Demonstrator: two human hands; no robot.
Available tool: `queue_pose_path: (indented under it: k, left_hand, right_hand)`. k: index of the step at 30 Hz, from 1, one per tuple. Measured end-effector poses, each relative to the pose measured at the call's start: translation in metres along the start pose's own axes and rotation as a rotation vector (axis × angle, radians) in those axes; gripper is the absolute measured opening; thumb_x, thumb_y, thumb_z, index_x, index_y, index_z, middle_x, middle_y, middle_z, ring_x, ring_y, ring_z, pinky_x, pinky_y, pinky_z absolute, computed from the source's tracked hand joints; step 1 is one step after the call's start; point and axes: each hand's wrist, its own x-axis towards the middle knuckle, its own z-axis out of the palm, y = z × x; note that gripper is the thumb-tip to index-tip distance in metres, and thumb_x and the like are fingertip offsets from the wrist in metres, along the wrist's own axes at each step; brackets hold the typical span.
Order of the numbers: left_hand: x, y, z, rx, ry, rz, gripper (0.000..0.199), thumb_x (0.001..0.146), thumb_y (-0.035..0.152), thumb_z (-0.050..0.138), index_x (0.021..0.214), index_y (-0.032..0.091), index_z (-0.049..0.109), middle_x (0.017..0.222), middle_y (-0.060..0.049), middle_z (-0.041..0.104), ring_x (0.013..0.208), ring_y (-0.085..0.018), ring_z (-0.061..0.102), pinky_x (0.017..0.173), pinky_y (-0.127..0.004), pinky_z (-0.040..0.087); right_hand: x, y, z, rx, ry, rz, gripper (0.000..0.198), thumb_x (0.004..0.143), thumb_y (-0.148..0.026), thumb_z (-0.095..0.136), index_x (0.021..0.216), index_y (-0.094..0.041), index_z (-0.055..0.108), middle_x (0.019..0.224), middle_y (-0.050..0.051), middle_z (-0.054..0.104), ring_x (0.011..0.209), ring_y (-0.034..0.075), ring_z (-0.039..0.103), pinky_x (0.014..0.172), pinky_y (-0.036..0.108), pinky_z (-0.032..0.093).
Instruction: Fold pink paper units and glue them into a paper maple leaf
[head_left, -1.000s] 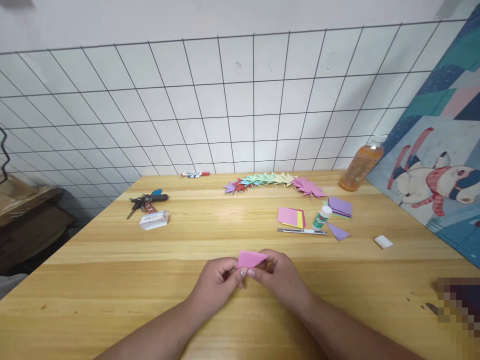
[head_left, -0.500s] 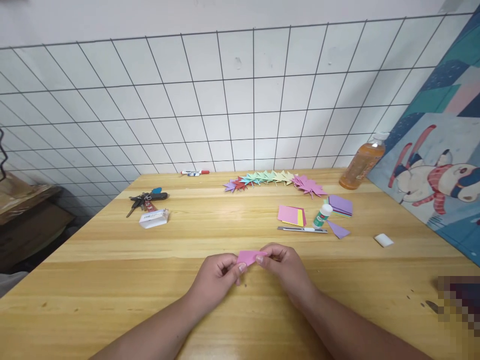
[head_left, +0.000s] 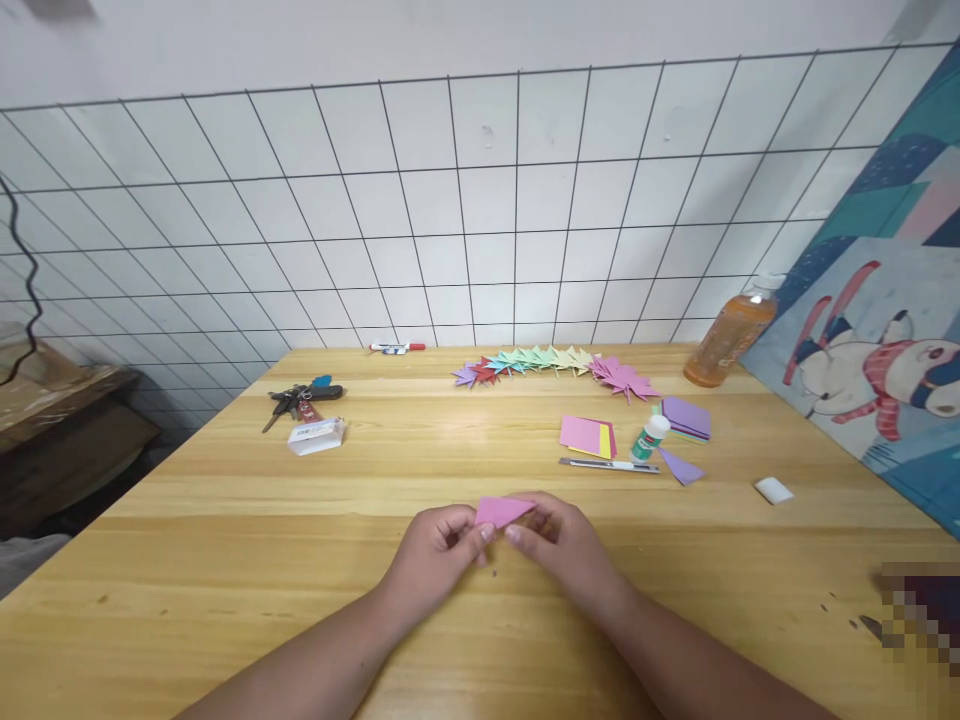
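One folded pink paper sits over the tabletop, pinched in our left grip; we can't tell whether our right grip holds it. Seemingly mid-fold, the next crease calls for aligned edges.

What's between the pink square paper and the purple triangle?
In the head view, a glue stick stands between the pink square paper and the purple triangle; a slim knife lies just in front.

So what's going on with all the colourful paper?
The person's left hand is holding a folded pink paper above the table, with the right hand at its pointed end. Farther back, pointy folded papers make a colourful curved row. Paper squares and a glue stick are nearer.
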Motion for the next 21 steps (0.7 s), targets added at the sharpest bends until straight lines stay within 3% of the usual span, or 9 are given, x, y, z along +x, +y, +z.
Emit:
queue_pose_path:
  k: [5,21]
  left_hand:
    - [-0.0021,0.0,0.0053,0.01,-0.051,0.025,0.033,0.081,0.04,0.051,0.065,0.014,0.063,0.064,-0.004,0.064,0.06,-0.013,0.056,0.058,-0.02,0.04]
    - [0.0012,0.0028,-0.0017,0.045,-0.007,0.0,0.032,0.079,0.038,0.054,0.059,0.015,0.063,0.059,-0.002,0.064,0.057,-0.012,0.055,0.058,-0.02,0.04]
  right_hand:
    - [-0.0015,0.002,0.0063,-0.053,0.053,0.001,0.021,0.066,-0.035,0.064,0.062,-0.015,0.06,0.056,-0.003,0.048,0.054,0.01,0.042,0.051,0.022,0.034]
    - [0.0028,0.0065,-0.0012,-0.027,0.118,0.006,0.03,0.067,-0.044,0.065,0.064,-0.015,0.063,0.06,-0.001,0.054,0.057,0.012,0.047,0.055,0.023,0.037]
